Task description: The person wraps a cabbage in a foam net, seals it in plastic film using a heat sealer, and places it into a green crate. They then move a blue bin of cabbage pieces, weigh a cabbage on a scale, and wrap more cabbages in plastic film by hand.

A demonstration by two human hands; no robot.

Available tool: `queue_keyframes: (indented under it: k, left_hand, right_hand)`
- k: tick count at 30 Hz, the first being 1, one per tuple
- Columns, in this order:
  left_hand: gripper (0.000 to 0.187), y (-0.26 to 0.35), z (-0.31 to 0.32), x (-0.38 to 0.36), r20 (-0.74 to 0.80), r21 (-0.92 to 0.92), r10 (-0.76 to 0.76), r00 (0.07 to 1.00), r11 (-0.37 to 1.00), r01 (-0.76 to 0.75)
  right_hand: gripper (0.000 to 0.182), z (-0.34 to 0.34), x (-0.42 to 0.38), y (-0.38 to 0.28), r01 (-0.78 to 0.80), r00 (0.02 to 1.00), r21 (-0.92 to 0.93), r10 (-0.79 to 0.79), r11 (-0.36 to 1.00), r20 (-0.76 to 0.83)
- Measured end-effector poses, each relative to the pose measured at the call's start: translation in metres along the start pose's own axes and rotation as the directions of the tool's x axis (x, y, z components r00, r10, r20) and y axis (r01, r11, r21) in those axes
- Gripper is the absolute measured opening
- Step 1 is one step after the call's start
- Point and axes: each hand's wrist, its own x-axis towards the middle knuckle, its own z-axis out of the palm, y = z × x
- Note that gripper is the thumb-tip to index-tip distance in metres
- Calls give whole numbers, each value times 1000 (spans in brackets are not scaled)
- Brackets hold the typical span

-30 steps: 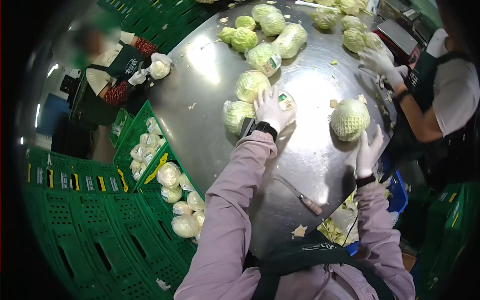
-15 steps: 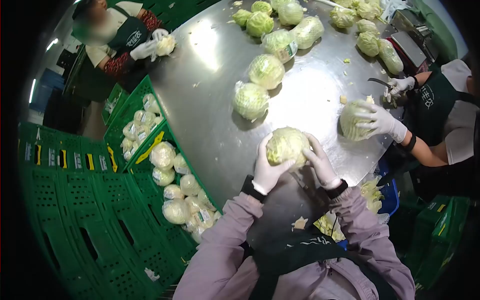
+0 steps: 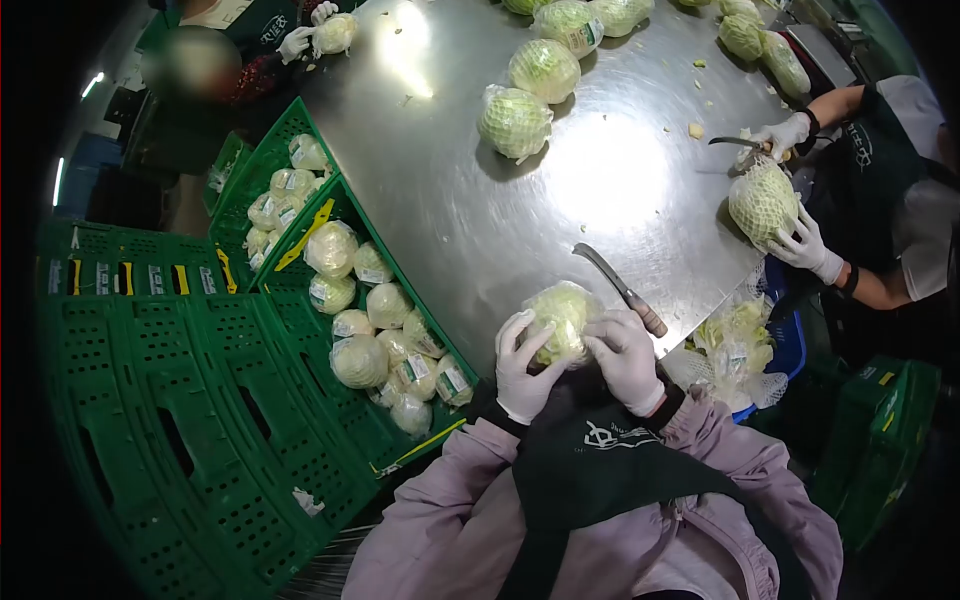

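Note:
Both my gloved hands hold one wrapped cabbage [image 3: 562, 318] close to my chest at the near edge of the steel table [image 3: 470, 200]. My left hand [image 3: 520, 368] cups its left side and my right hand [image 3: 626, 358] grips its right side. A knife [image 3: 622, 290] lies on the table just beyond the cabbage, handle toward my right hand.
Green crates [image 3: 370, 330] at my left hold several wrapped cabbages. More cabbages [image 3: 516, 122] lie farther along the table. A person at the right holds a netted cabbage [image 3: 762, 200] and a knife [image 3: 735, 142]. Another person at the far left holds a cabbage [image 3: 334, 34]. A blue bin of trimmings [image 3: 745, 350] stands to my right.
I picked a cabbage off the table with both hands and drew it toward my chest. The person at the right pulled the netted cabbage to the table edge.

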Motion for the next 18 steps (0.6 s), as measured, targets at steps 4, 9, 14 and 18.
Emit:
queue_keyframes:
  k: [4,9,14,18]
  left_hand:
    - [16,3,-11,24,32,85,54,998,995,-57]
    - [10,-40,-31,22,128,-818,-668,733,347,459]
    - [16,-72,-54,8,481,-868,-615,625,-432,243]
    - [21,-31,-64,29,561,-726,-414,717,-663,185]
  right_hand:
    - [3,8,0,10,-332,939,386,340,861,50]
    - [10,-5,3,34,-398,841,830,516,392,160]
    - [16,-28,-3,21,-424,806,906,451,-13,383]
    - [24,-36,-10,13,-558,809,764,414,322,417]
